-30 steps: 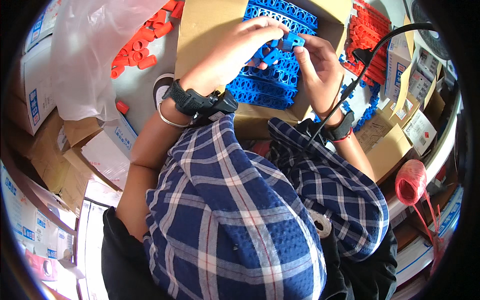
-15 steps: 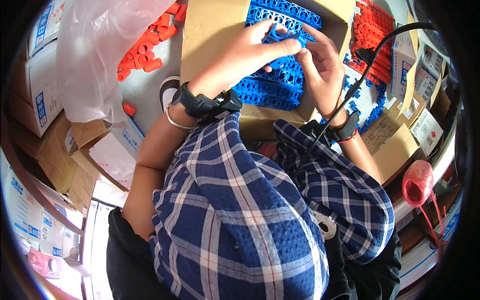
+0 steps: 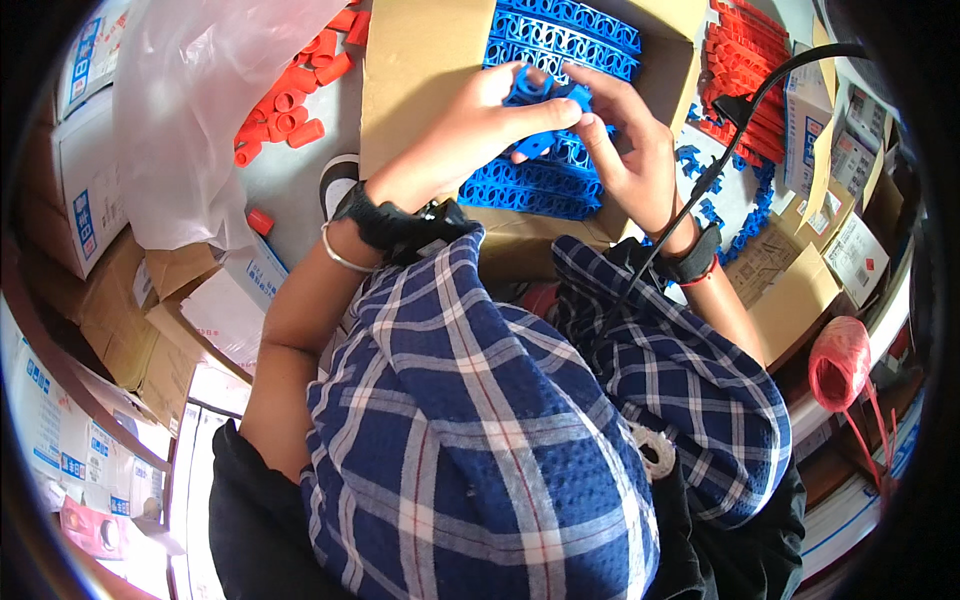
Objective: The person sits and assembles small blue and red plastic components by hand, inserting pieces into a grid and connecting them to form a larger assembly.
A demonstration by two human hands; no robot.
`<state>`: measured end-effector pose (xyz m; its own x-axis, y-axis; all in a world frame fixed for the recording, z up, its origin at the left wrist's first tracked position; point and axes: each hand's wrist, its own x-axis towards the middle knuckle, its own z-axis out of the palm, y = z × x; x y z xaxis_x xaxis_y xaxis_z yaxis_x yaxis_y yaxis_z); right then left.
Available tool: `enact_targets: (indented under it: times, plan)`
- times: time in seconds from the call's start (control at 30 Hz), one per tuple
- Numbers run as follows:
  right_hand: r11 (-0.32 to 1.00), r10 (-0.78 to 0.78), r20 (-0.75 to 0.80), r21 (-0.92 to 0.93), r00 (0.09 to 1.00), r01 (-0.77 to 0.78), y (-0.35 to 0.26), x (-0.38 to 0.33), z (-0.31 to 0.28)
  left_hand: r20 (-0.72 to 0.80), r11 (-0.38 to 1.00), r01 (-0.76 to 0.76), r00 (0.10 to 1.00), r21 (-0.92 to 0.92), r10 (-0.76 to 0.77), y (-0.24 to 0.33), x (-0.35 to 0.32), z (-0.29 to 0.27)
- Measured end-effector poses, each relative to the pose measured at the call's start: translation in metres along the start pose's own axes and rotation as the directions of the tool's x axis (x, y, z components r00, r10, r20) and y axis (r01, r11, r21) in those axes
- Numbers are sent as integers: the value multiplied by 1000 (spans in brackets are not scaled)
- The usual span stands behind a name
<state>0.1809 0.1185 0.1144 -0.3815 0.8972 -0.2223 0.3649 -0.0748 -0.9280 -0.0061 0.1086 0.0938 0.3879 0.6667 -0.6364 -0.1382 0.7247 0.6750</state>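
Observation:
Above an open cardboard box (image 3: 425,70), my left hand (image 3: 480,120) and my right hand (image 3: 640,150) come together on small blue plastic clips (image 3: 540,92). The left fingers wrap round the pieces, thumb pressed along them. My right thumb and fingertips pinch the right end of the same pieces. How many pieces are in my hands I cannot tell, as the fingers hide part of them. Below lie rows of blue clip strips (image 3: 535,200) with round openings, stacked in the box.
Loose red tube pieces (image 3: 290,100) lie on the floor at the left, beside a clear plastic bag (image 3: 190,130). Red strips (image 3: 740,75) and loose blue clips (image 3: 745,230) are at the right. A black cable (image 3: 740,110) hangs across my right forearm. Pink twine (image 3: 838,365) stands at the right.
Both hands have shifted slightly left and toward me, with the blue clips still between them. The left wrist has turned a little.

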Motion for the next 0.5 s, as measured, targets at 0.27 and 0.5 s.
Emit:
enact_targets:
  times: [0.27,0.5]
  plan:
    - [1000,-6,157,0,988,6,-6,-5,6,38,995,-9,999,-100,12,-12,-24,-9]
    - [998,-50,218,42,975,42,0,-11,10,68,996,72,995,-57,-68,-13,-31,-14]
